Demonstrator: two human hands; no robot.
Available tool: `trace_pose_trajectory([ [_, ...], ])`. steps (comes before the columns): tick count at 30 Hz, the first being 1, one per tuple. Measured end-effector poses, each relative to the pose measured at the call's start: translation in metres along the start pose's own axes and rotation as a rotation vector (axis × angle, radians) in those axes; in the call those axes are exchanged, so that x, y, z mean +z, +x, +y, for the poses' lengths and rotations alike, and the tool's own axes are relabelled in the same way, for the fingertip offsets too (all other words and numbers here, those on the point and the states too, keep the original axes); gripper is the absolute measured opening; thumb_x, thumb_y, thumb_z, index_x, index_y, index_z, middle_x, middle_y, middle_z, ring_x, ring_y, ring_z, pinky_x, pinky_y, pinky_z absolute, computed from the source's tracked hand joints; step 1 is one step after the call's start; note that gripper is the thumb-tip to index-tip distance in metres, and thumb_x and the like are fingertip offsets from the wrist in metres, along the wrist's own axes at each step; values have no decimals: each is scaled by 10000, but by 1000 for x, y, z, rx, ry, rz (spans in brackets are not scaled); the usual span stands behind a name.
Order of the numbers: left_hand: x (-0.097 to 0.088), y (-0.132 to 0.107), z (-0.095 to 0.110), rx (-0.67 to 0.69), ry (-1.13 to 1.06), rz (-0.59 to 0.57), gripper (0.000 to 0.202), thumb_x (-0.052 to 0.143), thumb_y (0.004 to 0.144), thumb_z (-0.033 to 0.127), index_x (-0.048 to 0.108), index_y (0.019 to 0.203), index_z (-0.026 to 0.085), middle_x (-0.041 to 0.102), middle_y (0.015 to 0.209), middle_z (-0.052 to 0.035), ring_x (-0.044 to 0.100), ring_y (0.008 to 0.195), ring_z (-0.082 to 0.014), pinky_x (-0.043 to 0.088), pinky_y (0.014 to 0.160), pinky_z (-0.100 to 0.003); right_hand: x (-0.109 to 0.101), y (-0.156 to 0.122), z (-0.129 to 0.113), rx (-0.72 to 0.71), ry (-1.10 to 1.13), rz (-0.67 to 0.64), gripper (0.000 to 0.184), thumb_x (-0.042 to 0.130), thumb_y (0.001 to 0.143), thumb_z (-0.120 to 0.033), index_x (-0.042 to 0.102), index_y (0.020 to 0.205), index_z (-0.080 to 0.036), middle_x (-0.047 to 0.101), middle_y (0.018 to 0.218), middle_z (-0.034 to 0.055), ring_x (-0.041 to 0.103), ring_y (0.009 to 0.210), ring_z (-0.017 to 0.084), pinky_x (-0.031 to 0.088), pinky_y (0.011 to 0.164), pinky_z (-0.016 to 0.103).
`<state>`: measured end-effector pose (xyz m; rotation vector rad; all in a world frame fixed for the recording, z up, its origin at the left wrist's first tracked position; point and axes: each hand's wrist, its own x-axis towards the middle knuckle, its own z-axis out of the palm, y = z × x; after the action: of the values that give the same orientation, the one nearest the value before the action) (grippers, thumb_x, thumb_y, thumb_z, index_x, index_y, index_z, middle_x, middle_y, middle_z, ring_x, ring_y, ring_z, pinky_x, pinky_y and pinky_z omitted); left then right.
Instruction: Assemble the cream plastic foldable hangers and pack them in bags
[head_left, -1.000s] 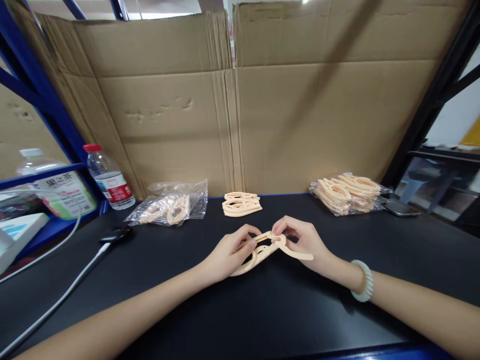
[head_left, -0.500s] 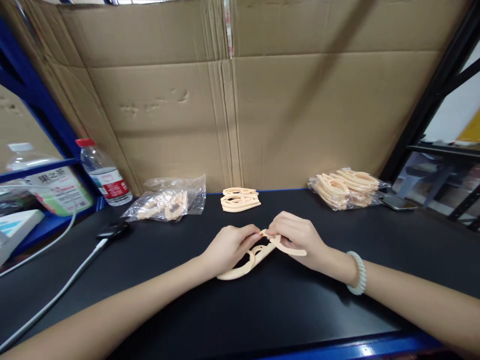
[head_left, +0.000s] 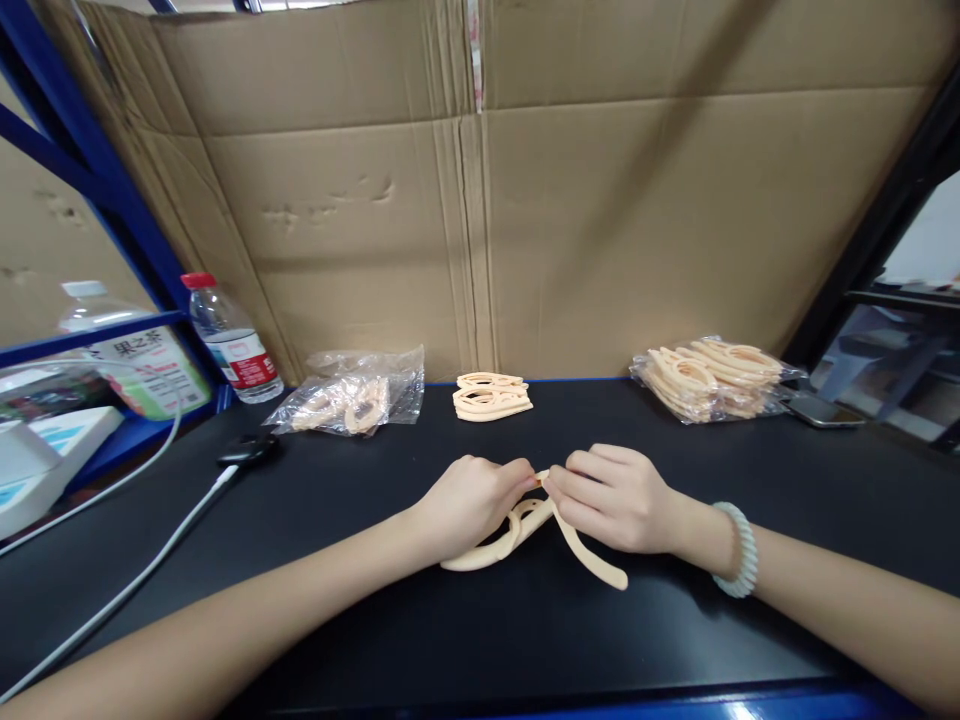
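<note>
A beige plastic folding hanger (head_left: 491, 552) is held between my hands just above the black table, its two curved arms spread apart and sloping down. My left hand (head_left: 476, 505) pinches it near the top joint, thumb and forefinger together. My right hand (head_left: 611, 497) grips the same joint from the other side, with the right arm of the hanger hanging below the fingers. The small part between the fingertips is mostly hidden. Beyond my hands lies a short stack of folded beige hangers (head_left: 491, 402).
Clear bags of beige parts lie at back left (head_left: 360, 400) and back right (head_left: 712, 380), with a phone (head_left: 825, 410) beside the right one. A red-capped bottle (head_left: 236, 345), a black device (head_left: 247, 450) and its white cable (head_left: 142, 568) are on the left. Cardboard (head_left: 360, 220) stands behind.
The hanger's right arm has swung downward, away from my right palm. My right hand has turned and its fingers now press at the joint. The view has shifted slightly left.
</note>
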<state>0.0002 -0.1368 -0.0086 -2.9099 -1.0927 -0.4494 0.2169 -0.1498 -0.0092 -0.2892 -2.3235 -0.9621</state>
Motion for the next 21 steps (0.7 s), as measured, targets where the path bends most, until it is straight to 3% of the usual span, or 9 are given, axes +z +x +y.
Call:
trace_pose_trajectory([
  [4,-1,-1,3,-8,-142,14,338,314,1004,321,577,839,188,534,592,4,527,511,-142,309,513,-228,-3,-2,1,-27,53,-53,266,489,906,-88,609,695,-195,698,788,48,562,648,147,383,515,295],
  [9,-4,-3,8,-56,-314,5,327,332,988,313,564,790,195,496,592,18,453,494,-118,305,514,-220,-8,1,-1,104,348,-93,280,443,928,-144,596,717,-247,698,795,37,592,661,159,379,495,309],
  [13,-6,-2,9,-71,-517,-36,336,356,978,330,550,747,182,443,561,43,393,499,-99,311,515,-209,-10,7,-4,78,455,-87,258,425,929,-179,604,758,-252,695,811,44,606,699,171,403,502,312],
  [15,-6,0,5,-123,-634,30,358,360,975,389,542,753,174,451,578,43,403,518,-96,322,525,-208,-7,7,2,232,463,44,258,390,936,-167,601,804,-236,672,782,49,598,709,173,449,577,322],
  [17,-4,2,-2,-213,-851,101,365,382,958,458,532,787,172,460,572,44,413,496,-95,329,510,-213,-2,2,14,529,466,135,232,384,937,-175,579,817,-212,643,775,51,586,721,175,470,655,338],
  [19,-1,6,-11,-285,-1171,101,351,435,928,501,533,862,170,479,553,43,432,455,-99,342,485,-220,4,-9,31,838,510,16,210,418,925,-204,540,754,-200,612,746,34,566,684,165,461,643,322],
  [21,2,9,-21,-322,-1458,86,340,508,902,492,552,945,158,548,592,14,506,489,-112,394,514,-229,11,-23,45,1027,639,-264,212,458,883,-188,498,676,-199,586,660,0,552,616,147,442,595,286],
])
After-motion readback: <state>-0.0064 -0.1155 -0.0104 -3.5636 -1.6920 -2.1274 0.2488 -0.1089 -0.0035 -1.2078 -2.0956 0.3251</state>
